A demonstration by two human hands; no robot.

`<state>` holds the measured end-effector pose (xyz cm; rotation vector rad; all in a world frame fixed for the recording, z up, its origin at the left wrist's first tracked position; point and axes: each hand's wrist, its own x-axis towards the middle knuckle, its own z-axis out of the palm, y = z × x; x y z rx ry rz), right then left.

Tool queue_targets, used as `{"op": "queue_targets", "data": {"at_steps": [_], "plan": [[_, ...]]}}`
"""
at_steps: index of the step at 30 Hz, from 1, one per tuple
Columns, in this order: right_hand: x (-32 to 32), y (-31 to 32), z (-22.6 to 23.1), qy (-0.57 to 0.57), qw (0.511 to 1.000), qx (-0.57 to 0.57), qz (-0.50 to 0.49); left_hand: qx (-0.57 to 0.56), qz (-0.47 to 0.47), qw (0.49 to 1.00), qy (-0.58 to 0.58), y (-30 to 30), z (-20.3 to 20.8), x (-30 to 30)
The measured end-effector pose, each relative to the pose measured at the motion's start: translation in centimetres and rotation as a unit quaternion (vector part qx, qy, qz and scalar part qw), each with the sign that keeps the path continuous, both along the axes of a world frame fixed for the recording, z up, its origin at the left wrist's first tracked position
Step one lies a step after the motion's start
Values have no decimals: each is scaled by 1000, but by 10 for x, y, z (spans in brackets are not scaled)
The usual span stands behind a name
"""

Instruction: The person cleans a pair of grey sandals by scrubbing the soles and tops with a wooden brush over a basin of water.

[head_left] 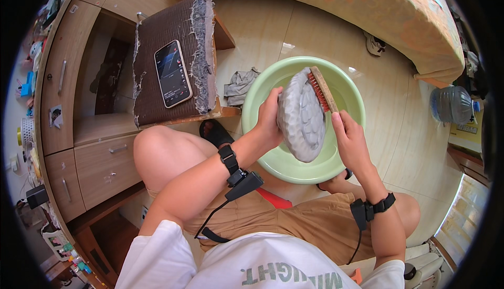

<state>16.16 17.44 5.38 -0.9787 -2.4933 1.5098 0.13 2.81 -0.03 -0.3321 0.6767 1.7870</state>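
Over a pale green basin (310, 175) holding water, my left hand (270, 119) grips a grey slipper (303, 121) by its left side. The slipper is tilted up, its patterned sole turned toward the right. My right hand (349, 138) is closed round the lower end of a wooden scrub brush (324, 89). The brush's reddish bristles face the upper part of the sole and appear to touch it. My left fingers are partly hidden behind the slipper.
A smartphone (173, 74) lies on a worn brown padded stool (149, 32) at left. A grey cloth (241, 86) is on the tiled floor beside the basin. Wooden drawers (107, 165) stand left, a draped bed (336, 0) beyond, and a large plastic bottle (451, 104) at right.
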Motion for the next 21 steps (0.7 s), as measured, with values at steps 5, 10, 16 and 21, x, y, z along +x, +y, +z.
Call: {"op": "queue_targets", "data": {"at_steps": [5, 10, 16, 21], "plan": [[0, -1, 1, 5, 1000, 0, 8, -26, 7, 1000, -9, 0, 2, -1], [0, 1, -1, 2, 1000, 1, -11, -2, -15, 1000, 25, -2, 11, 2], [1, 2, -1, 0, 1000, 9, -5, -36, 7, 999, 30, 1, 21, 5], [1, 0, -1, 37, 999, 17, 12, -31, 11, 999, 26, 0, 9, 0]]}}
